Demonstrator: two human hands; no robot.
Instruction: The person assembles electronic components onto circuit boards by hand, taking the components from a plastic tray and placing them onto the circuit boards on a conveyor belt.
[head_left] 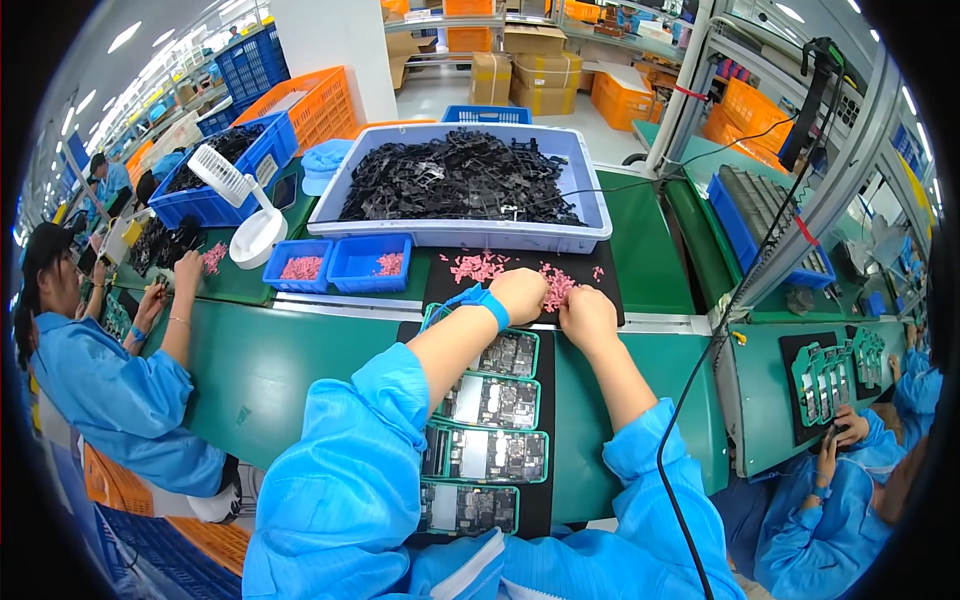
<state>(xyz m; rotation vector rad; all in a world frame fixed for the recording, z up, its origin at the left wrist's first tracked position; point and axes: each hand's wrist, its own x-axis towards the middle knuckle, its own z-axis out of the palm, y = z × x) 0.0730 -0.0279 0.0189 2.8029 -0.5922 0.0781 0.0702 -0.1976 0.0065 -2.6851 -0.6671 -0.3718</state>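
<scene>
My left hand [521, 296], with a blue strap [490, 303] on its wrist, is curled at the edge of a pile of small pink pieces [556, 285] on a black mat [436, 285]. Across the pile, my right hand [588, 316] is closed, its fingertips down at the pieces. Whatever either hand pinches is hidden or too small to make out. A second pink heap [478, 266] lies farther left on the mat. Below my hands, several green-framed units with circuit boards [497, 456] lie in a column, the farthest partly under my left forearm.
Behind the mat stands a large pale-blue bin [460, 236] full of black parts. Two small blue trays [369, 280] with pink pieces and a white fan [258, 236] are to its left. A black cable [690, 400] hangs at right. Co-workers [110, 370] sit on both sides.
</scene>
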